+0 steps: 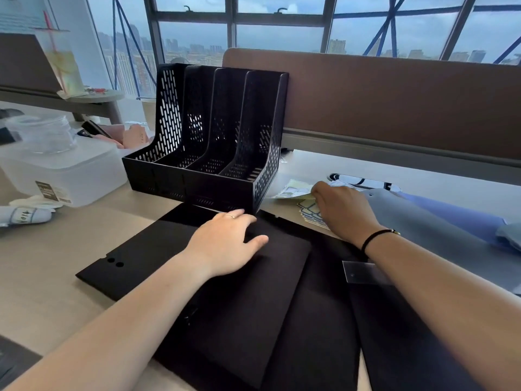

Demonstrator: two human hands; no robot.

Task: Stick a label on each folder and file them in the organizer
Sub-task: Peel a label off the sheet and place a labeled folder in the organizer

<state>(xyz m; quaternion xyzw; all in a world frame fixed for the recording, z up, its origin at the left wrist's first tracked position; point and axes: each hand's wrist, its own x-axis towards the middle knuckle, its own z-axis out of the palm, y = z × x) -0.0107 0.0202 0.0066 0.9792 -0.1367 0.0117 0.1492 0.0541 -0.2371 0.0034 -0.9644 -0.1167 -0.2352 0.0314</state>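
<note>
Several flat black folders (239, 300) lie overlapped on the near part of the pale wooden desk (56, 249). The left hand (225, 244) rests palm-down on the topmost one, fingers fairly straight and gripping nothing. The right hand (342, 213) reaches to the sheets of blue-bordered white labels (308, 213) just right of the black perforated plastic four-slot organizer (208, 142), which stands beyond the folders. Its fingertips touch the sheets; whether they pinch one I cannot tell. Blue-grey folders (423, 221) lie to the right.
</note>
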